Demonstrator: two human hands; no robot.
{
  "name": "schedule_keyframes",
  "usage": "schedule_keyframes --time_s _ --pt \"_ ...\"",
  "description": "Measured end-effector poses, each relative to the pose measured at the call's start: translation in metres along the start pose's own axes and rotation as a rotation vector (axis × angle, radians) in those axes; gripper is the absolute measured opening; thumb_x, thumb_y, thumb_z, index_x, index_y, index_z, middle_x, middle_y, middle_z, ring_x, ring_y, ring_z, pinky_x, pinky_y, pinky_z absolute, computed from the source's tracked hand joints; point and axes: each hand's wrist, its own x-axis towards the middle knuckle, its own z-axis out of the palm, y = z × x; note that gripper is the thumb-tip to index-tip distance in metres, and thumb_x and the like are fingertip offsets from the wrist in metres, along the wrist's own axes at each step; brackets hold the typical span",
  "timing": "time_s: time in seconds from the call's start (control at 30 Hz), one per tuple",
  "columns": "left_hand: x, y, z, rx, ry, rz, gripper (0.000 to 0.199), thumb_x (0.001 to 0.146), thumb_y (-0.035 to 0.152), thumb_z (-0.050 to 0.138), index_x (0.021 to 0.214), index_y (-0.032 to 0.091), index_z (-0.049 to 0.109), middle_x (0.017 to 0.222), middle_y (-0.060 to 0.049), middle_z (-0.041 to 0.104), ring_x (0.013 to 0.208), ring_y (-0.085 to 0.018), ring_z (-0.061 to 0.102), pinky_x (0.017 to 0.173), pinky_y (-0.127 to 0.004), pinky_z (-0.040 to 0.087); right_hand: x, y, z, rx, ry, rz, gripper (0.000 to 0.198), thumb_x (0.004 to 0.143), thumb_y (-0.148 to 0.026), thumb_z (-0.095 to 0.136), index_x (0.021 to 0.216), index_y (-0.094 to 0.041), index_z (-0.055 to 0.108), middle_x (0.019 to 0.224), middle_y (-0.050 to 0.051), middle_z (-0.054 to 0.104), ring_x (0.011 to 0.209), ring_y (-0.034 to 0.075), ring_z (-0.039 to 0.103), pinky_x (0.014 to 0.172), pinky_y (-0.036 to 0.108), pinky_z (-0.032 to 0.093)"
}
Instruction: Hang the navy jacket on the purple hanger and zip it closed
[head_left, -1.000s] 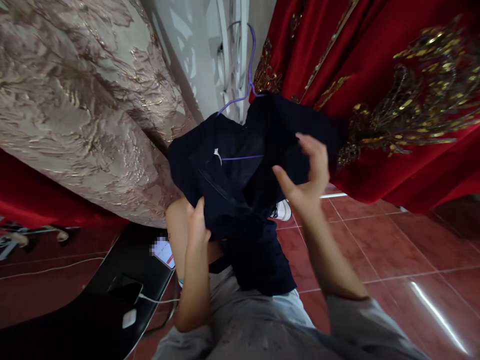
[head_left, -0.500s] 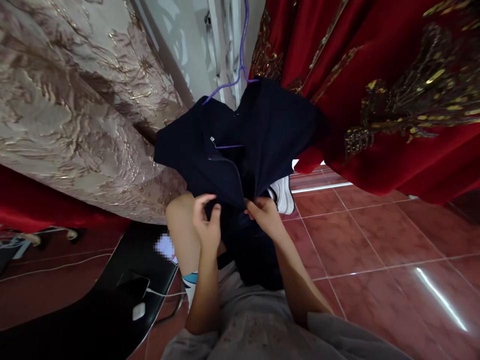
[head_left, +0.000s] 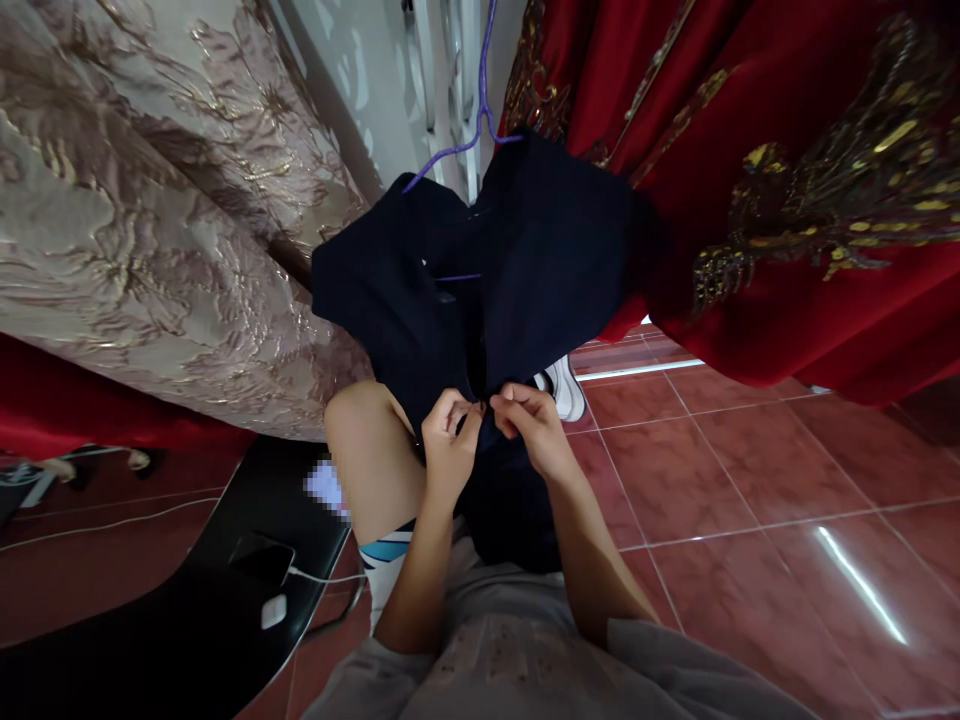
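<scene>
dark garment at the centre [head_left: 555, 250], hung on a purple hanger [head_left: 484, 90], its lower part reaching the person's lap. the left hand [head_left: 454, 440] and right hand [head_left: 529, 428] are both narrowed to pinches on the cloth at the foot of the front opening; anything smaller between the fingertips cannot be told. likely faults: the two edges could meet unevenly, since dark cloth on dark cloth hides their alignment; a fold could be caught between the fingertips; a downward tug could swing the hanger, or slip a shoulder off its sloping arm. outward, room is tight on both flanks: pale textured cloth [head_left: 225, 250] stands beside the left shoulder, red cloth [head_left: 757, 340] behind the right. a bare knee [head_left: 366, 430] crowds the left hand from below. the open side is the tiled floor [head_left: 727, 460], past a white shoe [head_left: 562, 392]. at lower left, a black seat [head_left: 165, 610] bears a phone [head_left: 262, 558]; its white cable [head_left: 330, 579] crosses the seat's edge towards the leg, where a shift could snag it.
</scene>
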Motion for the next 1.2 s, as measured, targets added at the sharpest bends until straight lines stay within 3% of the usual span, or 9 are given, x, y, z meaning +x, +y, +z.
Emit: schedule_keyframes --time_s 0.17,0.27,0.43,0.57,0.7,0.8,0.9,1.03,1.2 --pt "-0.001 0.005 -0.001 -0.069 0.003 -0.019 0.028 0.09 0.028 0.072 0.075 0.02 0.05 0.065 0.004 0.044 0.062 -0.011 0.047 0.062 -0.023 0.043 0.001 -0.004 0.006 0.344 -0.061 0.085 0.026 0.08 -0.034 0.054 0.062 -0.022 0.04 0.049 -0.005 0.033 0.048 0.01 0.029 0.053 0.027 0.025" --pt "-0.003 0.007 -0.001 -0.046 0.007 -0.019 0.03 0.091 0.031 0.073 0.075 0.021 0.05 0.065 0.004 0.042 0.061 -0.011 0.047 0.062 -0.023 0.044 0.001 -0.006 0.007 0.397 -0.057 0.117 0.021 0.073 -0.035 0.054 0.06 -0.022 0.041 0.048 -0.005 0.029 0.046 0.01 0.028 0.051 0.027 0.025" --pt "-0.007 0.01 0.001 -0.009 -0.004 -0.003 0.024 0.093 0.034 0.071 0.081 0.021 0.056 0.071 0.002 0.05 0.069 -0.014 0.055 0.066 -0.025 0.048 -0.001 0.0 0.003 0.233 0.028 0.063 0.029 0.074 -0.034 0.066 0.063 -0.022 0.043 0.05 -0.007 0.029 0.047 0.008 0.025 0.049 0.025 0.021" --pt "-0.006 0.013 0.001 0.054 0.01 0.114 0.01 0.095 0.028 0.068 0.088 0.021 0.066 0.082 -0.002 0.058 0.078 -0.017 0.06 0.07 -0.028 0.052 -0.005 -0.001 0.004 -0.081 0.072 -0.028 0.029 0.079 -0.038 0.08 0.082 -0.021 0.057 0.062 -0.004 0.052 0.055 0.01 0.042 0.053 0.025 0.03" --pt "-0.004 0.017 -0.004 0.162 -0.01 0.188 0.012 0.098 0.022 0.063 0.096 0.023 0.075 0.088 -0.004 0.064 0.081 -0.018 0.063 0.075 -0.03 0.053 -0.008 -0.007 0.005 -0.254 0.116 -0.079 0.03 0.086 -0.046 0.077 0.085 -0.02 0.061 0.063 -0.003 0.054 0.055 0.011 0.044 0.052 0.025 0.033" --pt "-0.004 0.018 -0.006 0.175 -0.019 0.206 0.012 0.099 0.02 0.062 0.097 0.023 0.074 0.089 -0.004 0.064 0.082 -0.018 0.062 0.076 -0.03 0.052 -0.011 -0.006 0.003 -0.291 0.047 -0.083 0.03 0.092 -0.047 0.071 0.084 -0.019 0.065 0.063 -0.002 0.055 0.056 0.011 0.047 0.053 0.025 0.034" --pt "-0.006 0.016 -0.004 0.178 -0.01 0.193 0.01 0.1 0.022 0.061 0.091 0.022 0.066 0.084 -0.003 0.059 0.079 -0.018 0.06 0.073 -0.03 0.05 -0.009 -0.008 0.004 -0.185 -0.022 -0.046 0.035 0.094 -0.049 0.069 0.079 -0.018 0.068 0.06 -0.002 0.056 0.056 0.01 0.049 0.056 0.025 0.036" --pt "-0.003 0.002 0.006 0.213 0.013 0.208 0.009 0.101 0.021 0.056 0.092 0.021 0.057 0.086 -0.004 0.056 0.081 -0.018 0.059 0.076 -0.031 0.048 0.018 -0.038 0.011 -0.053 -0.012 -0.038 0.037 0.091 -0.048 0.071 0.071 -0.017 0.068 0.051 -0.003 0.05 0.046 0.007 0.041 0.049 0.023 0.031" --pt "0.019 -0.035 0.019 0.344 -0.007 0.298 0.012 0.098 0.016 0.053 0.087 0.02 0.053 0.08 -0.002 0.052 0.075 -0.018 0.055 0.072 -0.03 0.046 0.078 -0.109 0.02 -0.008 0.09 -0.287 0.039 0.094 -0.049 0.067 0.073 -0.016 0.065 0.05 -0.006 0.043 0.042 0.003 0.034 0.042 0.019 0.02"
